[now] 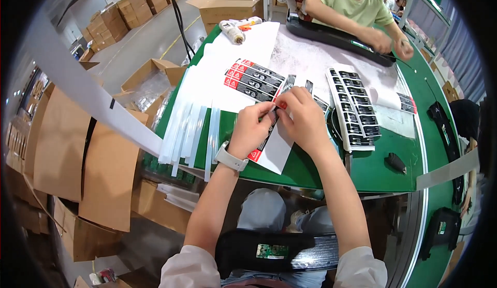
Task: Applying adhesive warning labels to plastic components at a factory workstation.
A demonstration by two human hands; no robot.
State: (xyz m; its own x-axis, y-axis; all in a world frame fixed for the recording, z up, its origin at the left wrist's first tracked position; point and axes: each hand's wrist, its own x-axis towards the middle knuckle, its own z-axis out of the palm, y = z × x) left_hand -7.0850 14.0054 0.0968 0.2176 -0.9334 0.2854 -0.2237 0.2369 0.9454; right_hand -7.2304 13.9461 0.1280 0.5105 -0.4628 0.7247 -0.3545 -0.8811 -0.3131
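Observation:
My left hand [250, 130], a pale watch [231, 157] on its wrist, is closed in a pinch over the table's near edge. Close against it, the fingers of my right hand [304, 118] are also pinched together. Between the fingertips is a narrow black-and-red label, mostly hidden by the fingers. Under my hands lies a white label sheet [278, 157], with a black-and-red warning label [255, 153] at its near end. Across my lap rests a long black plastic housing [238, 252] carrying a small green circuit board [272, 251].
Glue sticks [181, 127] lie to the left, label sheets [253, 78] beyond, and black labels on white sheets [354, 109] to the right. A co-worker [352, 8] handles another black housing [336, 37] across the green table [383, 176]. A hot glue gun [233, 31] lies at the far left.

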